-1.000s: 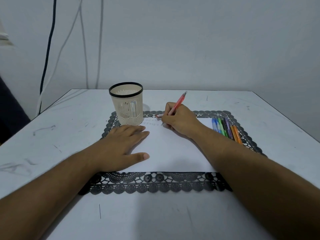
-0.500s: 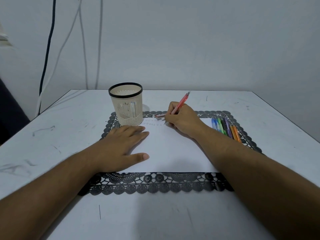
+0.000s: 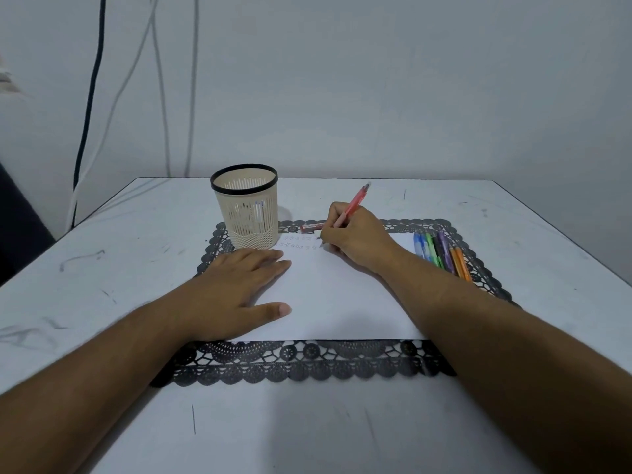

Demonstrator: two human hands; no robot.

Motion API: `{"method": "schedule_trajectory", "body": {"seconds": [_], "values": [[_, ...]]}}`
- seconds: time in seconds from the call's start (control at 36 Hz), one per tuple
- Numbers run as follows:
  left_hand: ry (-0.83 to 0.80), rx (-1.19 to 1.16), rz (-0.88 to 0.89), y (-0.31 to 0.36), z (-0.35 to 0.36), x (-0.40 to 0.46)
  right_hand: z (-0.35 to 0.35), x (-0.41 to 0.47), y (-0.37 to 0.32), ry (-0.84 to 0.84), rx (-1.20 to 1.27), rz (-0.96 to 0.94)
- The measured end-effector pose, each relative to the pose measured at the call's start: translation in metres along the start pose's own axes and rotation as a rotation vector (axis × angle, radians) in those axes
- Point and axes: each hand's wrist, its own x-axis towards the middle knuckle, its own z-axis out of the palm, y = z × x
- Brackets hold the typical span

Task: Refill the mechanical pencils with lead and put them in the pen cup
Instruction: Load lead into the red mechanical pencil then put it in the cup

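Leftmost, the left hand [image 3: 236,292] lies flat on the paper [image 3: 335,295], fingers straight and spread. Just beyond it stands the pen cup [image 3: 247,206], holding what looks like one pencil already. Rightward, the right hand [image 3: 355,237] pinches a red pencil [image 3: 354,203], tip on the paper, long axis tilting up and away. That hand is nearer the cup's right side. Further right, coloured pencils [image 3: 441,253] lie side by side on the surface's black mat [image 3: 307,367].

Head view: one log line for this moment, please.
right hand: grips red pencil, tip on paper | left hand: flat on paper | pen cup: upright
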Motion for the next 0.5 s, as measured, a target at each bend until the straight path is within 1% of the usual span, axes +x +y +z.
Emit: {"method": "schedule_trajectory", "body": {"seconds": [0.17, 0.31, 0.36, 0.39, 0.44, 0.5], "values": [[0.008, 0.002, 0.007, -0.002, 0.003, 0.0, -0.003, -0.001, 0.001, 0.042, -0.035, -0.01], [0.001, 0.022, 0.002, -0.003, 0.002, 0.0, 0.0, -0.005, -0.002, -0.048, -0.073, 0.002], [-0.008, 0.021, -0.003, -0.001, 0.002, -0.001, -0.003, -0.007, -0.002, -0.054, -0.033, 0.025], [-0.004, 0.021, -0.004, 0.001, 0.001, -0.001, -0.006, -0.006, -0.002, -0.025, -0.008, 0.033], [-0.001, 0.018, -0.007, 0.004, -0.001, -0.001, -0.012, -0.003, -0.004, 0.087, 0.063, 0.052], [0.001, 0.018, -0.015, 0.004, -0.001, -0.001, -0.018, 0.0, -0.008, 0.187, 0.205, 0.095]]}}
